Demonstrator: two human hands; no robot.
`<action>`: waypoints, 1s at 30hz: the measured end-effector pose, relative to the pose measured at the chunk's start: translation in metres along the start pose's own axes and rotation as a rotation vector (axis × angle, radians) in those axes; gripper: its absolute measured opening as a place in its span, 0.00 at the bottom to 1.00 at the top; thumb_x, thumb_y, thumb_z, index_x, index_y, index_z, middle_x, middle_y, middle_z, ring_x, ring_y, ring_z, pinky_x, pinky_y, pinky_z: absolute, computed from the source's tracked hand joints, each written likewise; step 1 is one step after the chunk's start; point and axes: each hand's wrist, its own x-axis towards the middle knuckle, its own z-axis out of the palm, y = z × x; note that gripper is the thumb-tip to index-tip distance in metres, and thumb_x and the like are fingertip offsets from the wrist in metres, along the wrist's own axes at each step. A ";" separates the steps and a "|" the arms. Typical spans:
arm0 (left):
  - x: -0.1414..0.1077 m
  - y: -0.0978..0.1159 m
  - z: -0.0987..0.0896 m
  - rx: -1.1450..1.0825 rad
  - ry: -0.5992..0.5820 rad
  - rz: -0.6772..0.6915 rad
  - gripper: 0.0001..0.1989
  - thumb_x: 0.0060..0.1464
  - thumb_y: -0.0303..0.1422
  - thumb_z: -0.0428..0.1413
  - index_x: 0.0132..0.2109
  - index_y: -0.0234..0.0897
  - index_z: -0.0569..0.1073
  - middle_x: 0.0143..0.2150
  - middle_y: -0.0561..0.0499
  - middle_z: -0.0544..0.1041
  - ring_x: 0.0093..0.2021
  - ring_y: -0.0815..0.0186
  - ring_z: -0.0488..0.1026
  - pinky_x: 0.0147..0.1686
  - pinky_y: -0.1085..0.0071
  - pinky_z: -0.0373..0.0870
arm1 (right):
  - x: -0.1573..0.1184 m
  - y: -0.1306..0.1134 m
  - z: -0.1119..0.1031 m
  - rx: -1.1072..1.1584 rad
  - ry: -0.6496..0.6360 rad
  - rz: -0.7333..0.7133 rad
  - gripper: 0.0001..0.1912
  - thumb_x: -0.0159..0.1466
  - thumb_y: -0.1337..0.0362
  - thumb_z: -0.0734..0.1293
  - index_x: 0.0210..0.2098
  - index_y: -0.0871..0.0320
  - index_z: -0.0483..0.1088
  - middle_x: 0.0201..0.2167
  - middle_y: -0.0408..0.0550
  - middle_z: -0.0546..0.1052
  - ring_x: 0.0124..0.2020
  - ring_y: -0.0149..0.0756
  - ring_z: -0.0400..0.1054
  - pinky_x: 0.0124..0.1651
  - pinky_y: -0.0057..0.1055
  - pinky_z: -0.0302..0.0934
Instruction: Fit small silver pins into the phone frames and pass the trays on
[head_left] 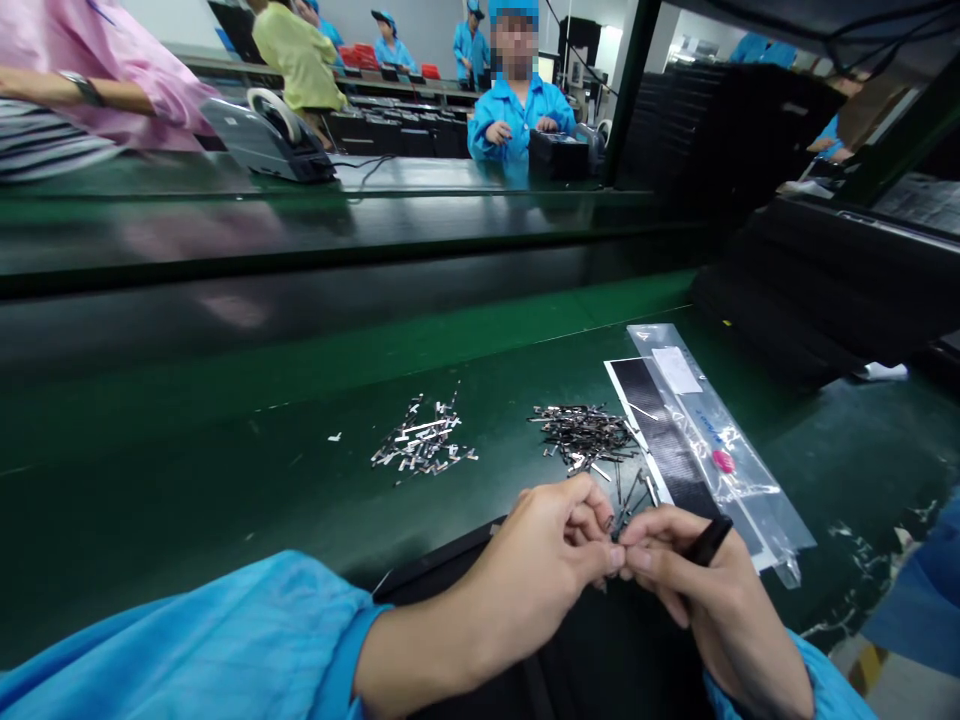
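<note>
Black stick [709, 541]: in right hand [712, 595]; long axis slanted, visible end up and rightward.
Right hand: curled around stick, fingertips meeting left hand [555, 545].
Left hand: fingers pinched narrow; whether holding anything, cannot tell.
Strip pile [583, 432]: just beyond both hands.

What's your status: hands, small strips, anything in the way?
Left hand and right hand together at fingertips, black tool in right; anything pinched too small to tell. Small strips in two piles beyond. Plastic bag right of both piles, not blocking.
</note>
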 end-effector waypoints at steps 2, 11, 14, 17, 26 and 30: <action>0.000 0.000 0.000 0.074 -0.006 -0.005 0.03 0.44 0.23 0.51 0.28 0.33 0.63 0.22 0.54 0.67 0.25 0.70 0.64 0.26 0.75 0.60 | 0.002 0.001 -0.002 0.008 -0.018 0.010 0.12 0.47 0.57 0.68 0.24 0.61 0.68 0.18 0.43 0.65 0.16 0.20 0.49 0.17 0.23 0.37; 0.004 0.005 -0.001 0.352 -0.055 0.048 0.04 0.48 0.23 0.50 0.29 0.33 0.68 0.25 0.53 0.69 0.28 0.69 0.65 0.28 0.75 0.59 | 0.007 0.004 -0.004 0.027 -0.021 0.023 0.08 0.46 0.63 0.66 0.22 0.62 0.66 0.16 0.40 0.63 0.14 0.20 0.46 0.17 0.24 0.35; 0.005 0.004 -0.001 0.392 -0.067 0.064 0.05 0.49 0.24 0.49 0.31 0.33 0.69 0.26 0.53 0.70 0.28 0.69 0.66 0.29 0.76 0.60 | 0.007 0.005 -0.004 0.021 -0.022 0.002 0.09 0.47 0.62 0.67 0.23 0.61 0.65 0.16 0.39 0.62 0.15 0.20 0.47 0.17 0.24 0.36; 0.007 0.003 -0.003 0.420 -0.056 0.072 0.07 0.50 0.23 0.47 0.34 0.32 0.69 0.24 0.54 0.70 0.26 0.71 0.67 0.27 0.78 0.60 | 0.008 0.005 -0.003 0.006 -0.010 -0.010 0.10 0.48 0.61 0.67 0.24 0.61 0.64 0.15 0.38 0.59 0.16 0.21 0.47 0.18 0.23 0.37; 0.011 -0.004 -0.010 0.817 -0.019 0.174 0.10 0.53 0.25 0.45 0.27 0.33 0.67 0.21 0.53 0.66 0.22 0.69 0.62 0.23 0.73 0.52 | 0.002 0.007 -0.014 -0.267 0.104 -0.098 0.12 0.52 0.56 0.65 0.24 0.59 0.65 0.19 0.39 0.61 0.18 0.22 0.49 0.19 0.24 0.43; 0.012 -0.005 -0.009 0.959 -0.034 0.203 0.09 0.51 0.26 0.49 0.24 0.32 0.63 0.22 0.53 0.65 0.23 0.68 0.62 0.23 0.72 0.50 | -0.015 0.012 -0.020 -0.605 -0.008 -0.346 0.07 0.57 0.64 0.61 0.23 0.58 0.62 0.21 0.40 0.62 0.22 0.24 0.55 0.24 0.22 0.50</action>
